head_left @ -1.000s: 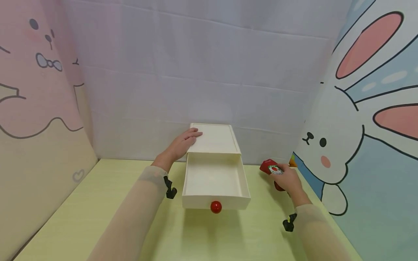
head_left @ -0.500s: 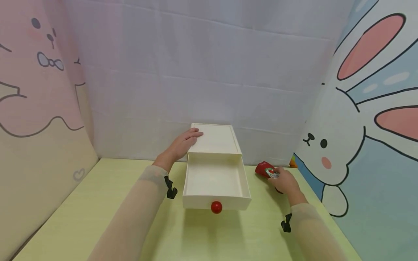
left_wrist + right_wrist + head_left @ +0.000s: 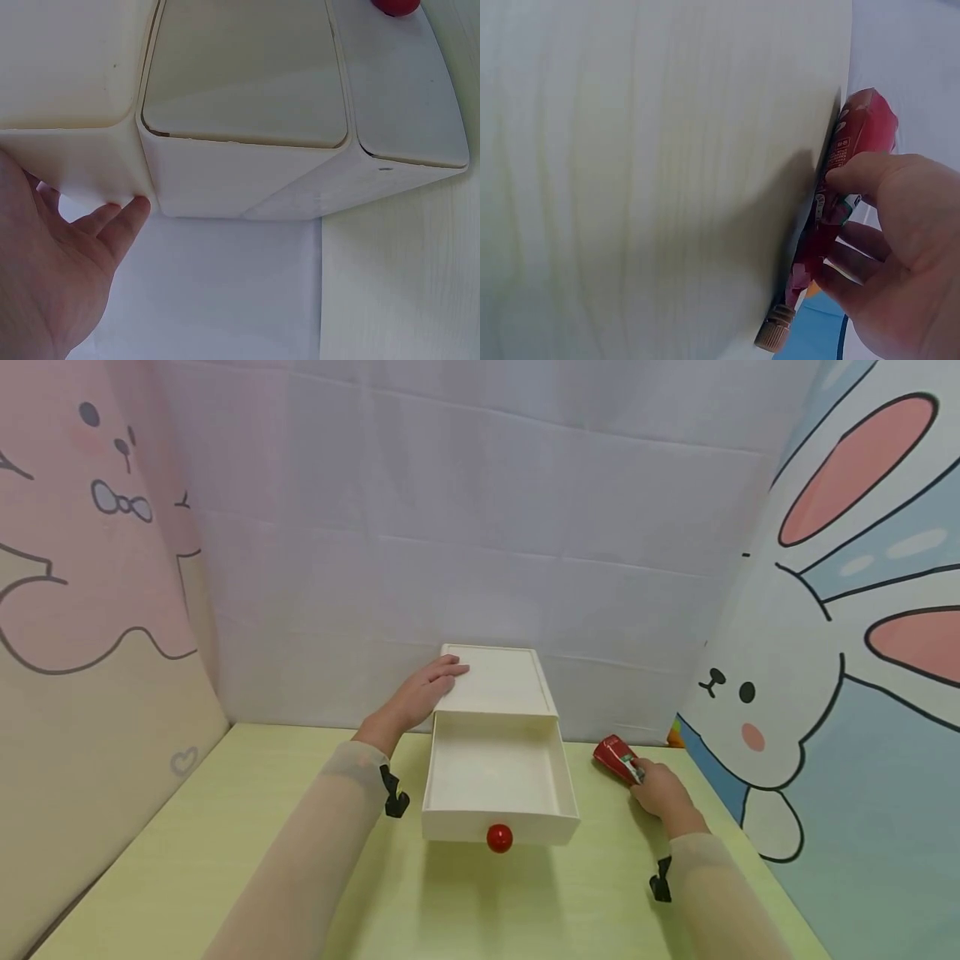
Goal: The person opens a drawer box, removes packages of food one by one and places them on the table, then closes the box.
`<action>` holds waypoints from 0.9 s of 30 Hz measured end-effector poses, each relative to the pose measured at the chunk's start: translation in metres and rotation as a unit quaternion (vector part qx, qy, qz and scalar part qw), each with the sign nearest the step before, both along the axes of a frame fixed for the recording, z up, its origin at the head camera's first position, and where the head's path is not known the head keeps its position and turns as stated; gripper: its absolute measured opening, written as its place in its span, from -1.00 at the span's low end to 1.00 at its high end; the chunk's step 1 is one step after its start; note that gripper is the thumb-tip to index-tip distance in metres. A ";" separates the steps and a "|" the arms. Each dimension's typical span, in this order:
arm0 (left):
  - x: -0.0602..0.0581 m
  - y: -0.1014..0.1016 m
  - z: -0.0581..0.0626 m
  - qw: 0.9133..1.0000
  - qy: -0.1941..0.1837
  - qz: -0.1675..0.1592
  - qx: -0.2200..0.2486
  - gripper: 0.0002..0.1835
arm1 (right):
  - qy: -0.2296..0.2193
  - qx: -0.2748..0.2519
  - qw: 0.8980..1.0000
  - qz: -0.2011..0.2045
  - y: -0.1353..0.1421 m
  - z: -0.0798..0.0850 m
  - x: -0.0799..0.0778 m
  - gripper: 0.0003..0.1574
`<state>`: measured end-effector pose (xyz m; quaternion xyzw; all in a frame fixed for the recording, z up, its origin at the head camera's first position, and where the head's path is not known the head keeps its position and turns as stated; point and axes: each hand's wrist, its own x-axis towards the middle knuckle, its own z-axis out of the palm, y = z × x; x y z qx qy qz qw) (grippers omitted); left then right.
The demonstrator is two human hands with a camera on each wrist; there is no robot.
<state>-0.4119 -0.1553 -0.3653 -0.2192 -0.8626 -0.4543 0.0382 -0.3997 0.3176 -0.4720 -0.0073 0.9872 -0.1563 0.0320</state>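
A white drawer box (image 3: 495, 681) stands against the back wall, its top drawer (image 3: 491, 827) pulled out toward me, with a red knob (image 3: 499, 838) on the front. Nothing shows inside that drawer. My left hand (image 3: 416, 695) rests on the box's upper left edge with fingers extended; the left wrist view has the fingertips (image 3: 139, 206) against the box. Over at the right, my right hand (image 3: 666, 795) grips a red ketchup pouch (image 3: 617, 757) between thumb and fingers. Its brown screw cap (image 3: 775, 330) shows in the right wrist view. Whether the pouch touches the table cannot be told.
The pale yellow-green table (image 3: 247, 827) runs to a white cloth backdrop (image 3: 465, 543). Printed panels rise at both sides, a pink one (image 3: 67, 527) on the left and a rabbit one (image 3: 780, 693) on the right. More drawer fronts (image 3: 240, 75) show in the left wrist view.
My right hand's hold on the ketchup pouch has shifted; the pouch has turned, so less of its label faces the head camera. My left hand and the drawer box stay put.
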 end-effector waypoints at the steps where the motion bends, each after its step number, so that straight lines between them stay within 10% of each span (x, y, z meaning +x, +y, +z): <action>1: 0.000 0.000 0.000 1.000 0.001 0.000 -0.001 -0.43 | -0.002 -0.004 1.000 0.000 0.001 0.000 0.001 -0.16; 27: 0.002 0.001 0.003 1.000 0.000 -0.003 0.000 -0.44 | 0.103 -0.107 0.986 0.074 -0.017 0.064 0.031 -0.17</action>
